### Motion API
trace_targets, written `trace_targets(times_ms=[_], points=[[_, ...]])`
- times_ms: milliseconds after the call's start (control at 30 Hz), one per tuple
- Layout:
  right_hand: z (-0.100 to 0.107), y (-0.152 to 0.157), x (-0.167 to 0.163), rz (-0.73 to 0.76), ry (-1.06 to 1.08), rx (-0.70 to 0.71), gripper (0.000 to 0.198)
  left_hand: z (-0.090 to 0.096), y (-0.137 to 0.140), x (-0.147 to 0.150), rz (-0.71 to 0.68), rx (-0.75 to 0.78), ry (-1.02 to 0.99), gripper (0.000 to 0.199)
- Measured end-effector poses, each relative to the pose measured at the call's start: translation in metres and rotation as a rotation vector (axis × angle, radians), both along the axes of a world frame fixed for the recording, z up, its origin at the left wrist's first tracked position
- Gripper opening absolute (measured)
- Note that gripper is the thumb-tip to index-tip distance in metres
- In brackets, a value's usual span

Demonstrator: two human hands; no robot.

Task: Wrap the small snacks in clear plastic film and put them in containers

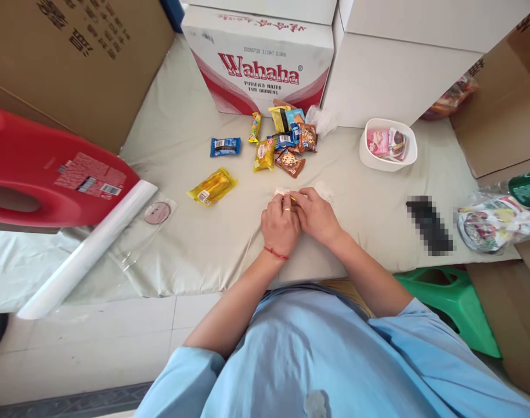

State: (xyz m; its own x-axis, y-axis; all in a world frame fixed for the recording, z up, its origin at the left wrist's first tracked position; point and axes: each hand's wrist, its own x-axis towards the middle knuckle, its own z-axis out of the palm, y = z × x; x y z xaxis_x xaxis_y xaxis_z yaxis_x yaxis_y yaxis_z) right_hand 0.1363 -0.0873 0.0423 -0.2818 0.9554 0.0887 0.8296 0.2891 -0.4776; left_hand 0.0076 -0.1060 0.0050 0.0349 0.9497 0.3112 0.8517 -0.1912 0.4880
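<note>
My left hand point(280, 223), with a ring and a red string bracelet point(275, 253), is closed low over the cloth-covered table point(221, 244). My right hand point(317, 216) meets it, its fingers pinched together. Between the fingertips shows a sliver of yellow, and a small white piece point(282, 190) sticks out beyond the left fingers; what they hold is mostly hidden. Just ahead lies a pile of wrapped snacks, with a yellow packet point(263, 155) and a brown cookie packet point(289, 163) nearest. A larger yellow packet point(212, 186) and a blue packet point(225, 147) lie to the left.
A white tub point(388, 162) holding pink packets stands at the right. Behind the snacks are a Wahaha carton point(260, 69) and crumpled clear plastic point(322, 121). A red jug point(51, 168) and a plastic roll point(90, 249) lie left; a green stool point(460, 307) is below right.
</note>
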Motion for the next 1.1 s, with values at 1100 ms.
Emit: trace_targets(times_ms=[1100], points=[[0.001,-0.044,0.072,-0.289,0.313,-0.146,0.024,-0.002,-0.020,0.000,-0.088,-0.068,0.291,0.060]])
